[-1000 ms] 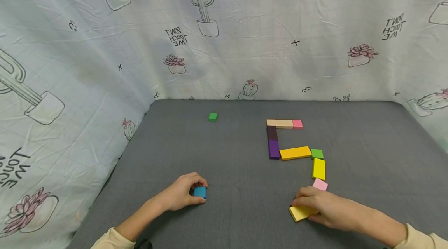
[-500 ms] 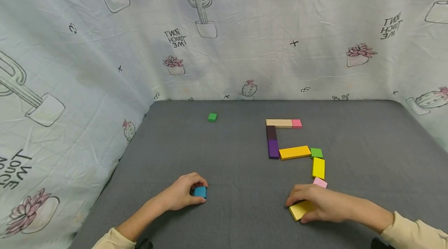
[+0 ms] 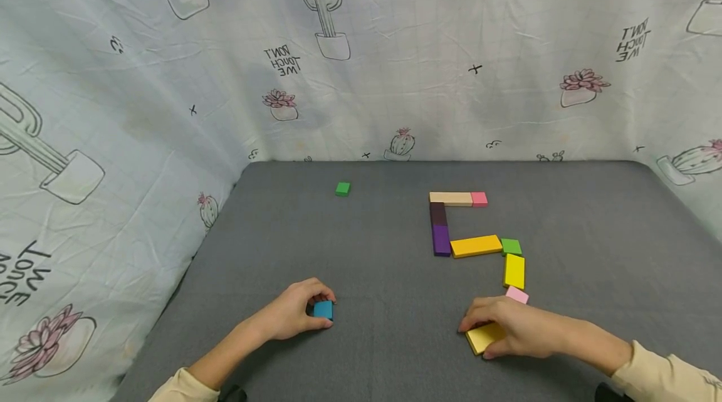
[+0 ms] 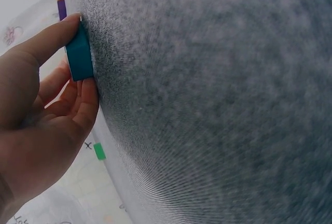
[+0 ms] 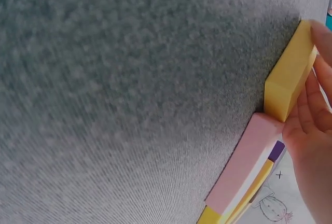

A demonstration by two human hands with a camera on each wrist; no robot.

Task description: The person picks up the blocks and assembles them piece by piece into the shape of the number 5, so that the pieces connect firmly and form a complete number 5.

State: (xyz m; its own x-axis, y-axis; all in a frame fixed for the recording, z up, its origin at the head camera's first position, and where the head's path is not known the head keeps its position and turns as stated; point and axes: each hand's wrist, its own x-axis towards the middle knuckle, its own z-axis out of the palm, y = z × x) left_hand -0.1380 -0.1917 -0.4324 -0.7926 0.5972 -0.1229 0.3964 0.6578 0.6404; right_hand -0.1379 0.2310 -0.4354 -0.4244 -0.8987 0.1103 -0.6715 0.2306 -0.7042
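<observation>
My left hand (image 3: 296, 310) pinches a small blue block (image 3: 323, 310) between thumb and fingers on the grey cloth. The left wrist view shows that block's (image 4: 79, 55) side face, with the thumb at one end and fingers at the other. On the right, my right hand (image 3: 521, 327) holds a pale yellow block (image 3: 482, 338) flat on the cloth, thumb on its near side and fingers on its far side. Seen from the right wrist, an end of the yellow block (image 5: 290, 73) meets a pink block (image 5: 246, 162); the hand partly covers that pink block in the head view.
A winding row runs back from the pink block: a bright yellow block (image 3: 514, 271), a green one (image 3: 511, 247), an orange one (image 3: 476, 246), purple (image 3: 441, 241), dark brown (image 3: 438, 214), beige (image 3: 450, 199) and rose (image 3: 479, 199). A lone green block (image 3: 343, 189) lies far back. Printed fabric (image 3: 395, 95) hangs behind.
My right hand has shifted slightly left along the pale yellow block, its thumb now at the near edge. The left hand and its blue block have stayed in place.
</observation>
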